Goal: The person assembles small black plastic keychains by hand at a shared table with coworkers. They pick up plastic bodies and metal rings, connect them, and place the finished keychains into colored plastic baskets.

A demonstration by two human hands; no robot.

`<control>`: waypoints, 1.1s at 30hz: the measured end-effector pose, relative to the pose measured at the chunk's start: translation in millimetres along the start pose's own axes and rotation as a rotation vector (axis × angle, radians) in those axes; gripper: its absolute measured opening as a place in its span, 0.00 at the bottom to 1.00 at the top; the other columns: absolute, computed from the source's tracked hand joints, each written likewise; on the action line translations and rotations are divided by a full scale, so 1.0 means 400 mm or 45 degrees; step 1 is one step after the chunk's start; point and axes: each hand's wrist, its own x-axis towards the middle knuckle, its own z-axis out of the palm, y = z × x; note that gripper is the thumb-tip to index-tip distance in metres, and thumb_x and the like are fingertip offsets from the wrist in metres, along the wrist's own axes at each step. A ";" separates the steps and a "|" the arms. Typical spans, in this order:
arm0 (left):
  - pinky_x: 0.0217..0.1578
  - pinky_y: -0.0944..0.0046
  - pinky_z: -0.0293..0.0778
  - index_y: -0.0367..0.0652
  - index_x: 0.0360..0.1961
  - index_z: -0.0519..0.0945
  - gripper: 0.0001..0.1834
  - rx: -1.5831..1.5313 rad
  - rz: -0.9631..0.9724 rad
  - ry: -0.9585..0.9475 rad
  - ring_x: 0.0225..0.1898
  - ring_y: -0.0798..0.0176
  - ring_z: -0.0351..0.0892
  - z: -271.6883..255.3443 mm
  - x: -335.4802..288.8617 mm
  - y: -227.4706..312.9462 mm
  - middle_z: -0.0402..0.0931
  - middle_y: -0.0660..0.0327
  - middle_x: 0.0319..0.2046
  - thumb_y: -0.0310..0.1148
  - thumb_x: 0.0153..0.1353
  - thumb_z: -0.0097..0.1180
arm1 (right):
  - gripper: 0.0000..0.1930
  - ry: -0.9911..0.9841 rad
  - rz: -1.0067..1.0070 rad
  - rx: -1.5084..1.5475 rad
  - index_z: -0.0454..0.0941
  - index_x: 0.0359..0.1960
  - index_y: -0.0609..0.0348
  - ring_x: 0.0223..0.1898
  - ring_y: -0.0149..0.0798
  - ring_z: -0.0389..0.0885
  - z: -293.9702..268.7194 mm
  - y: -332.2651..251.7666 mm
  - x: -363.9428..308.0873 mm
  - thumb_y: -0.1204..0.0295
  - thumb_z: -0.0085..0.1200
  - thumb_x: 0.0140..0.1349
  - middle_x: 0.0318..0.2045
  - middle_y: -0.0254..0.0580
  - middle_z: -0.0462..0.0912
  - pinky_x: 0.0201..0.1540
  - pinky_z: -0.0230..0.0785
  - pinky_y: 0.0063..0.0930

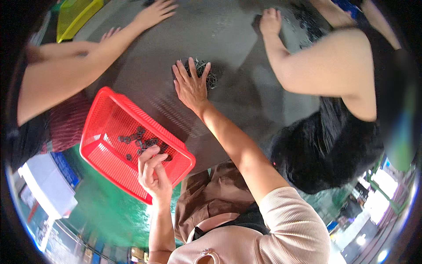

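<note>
My right hand (pixel 192 86) lies with fingers spread over a small heap of thin, dark and silvery ring-like pieces (pixel 212 80) on the dark grey table (pixel 228 53). Part of the heap is hidden under the palm and fingers. My left hand (pixel 154 171) is over the near side of a red plastic basket (pixel 116 165), fingers loosely bent and apart, with nothing visible between them. Inside the basket, small black pieces (pixel 140 137) lie loose on the bottom, some close behind my left fingertips.
Another person's arm (pixel 101 57) reaches onto the table from the left. On the right, a second person's hand (pixel 270 22) rests near a scattered dark heap (pixel 307 26). A yellow basket (pixel 77 20) stands at the far left. Green floor (pixel 110 207) shows below the red basket.
</note>
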 end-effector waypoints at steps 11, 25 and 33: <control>0.42 0.63 0.73 0.37 0.30 0.77 0.12 0.005 0.075 -0.117 0.42 0.57 0.77 0.023 0.009 0.002 0.75 0.55 0.38 0.13 0.54 0.42 | 0.21 0.144 0.480 -0.220 0.69 0.57 0.45 0.63 0.46 0.58 -0.054 0.296 -0.115 0.60 0.46 0.61 0.59 0.32 0.66 0.58 0.40 0.75; 0.40 0.64 0.73 0.37 0.30 0.78 0.12 -0.069 0.087 -0.132 0.40 0.58 0.77 0.036 0.071 0.019 0.76 0.55 0.38 0.13 0.54 0.42 | 0.21 -0.132 0.742 -0.541 0.70 0.54 0.59 0.51 0.55 0.70 -0.191 0.783 -0.261 0.62 0.44 0.63 0.49 0.53 0.74 0.55 0.59 0.46; 0.41 0.63 0.72 0.37 0.29 0.78 0.12 -0.112 0.099 -0.131 0.39 0.58 0.77 0.043 0.114 0.076 0.76 0.54 0.37 0.12 0.51 0.44 | 0.27 -0.033 0.298 -0.015 0.61 0.62 0.50 0.68 0.43 0.48 -0.134 0.233 -0.084 0.57 0.45 0.63 0.64 0.39 0.59 0.64 0.33 0.62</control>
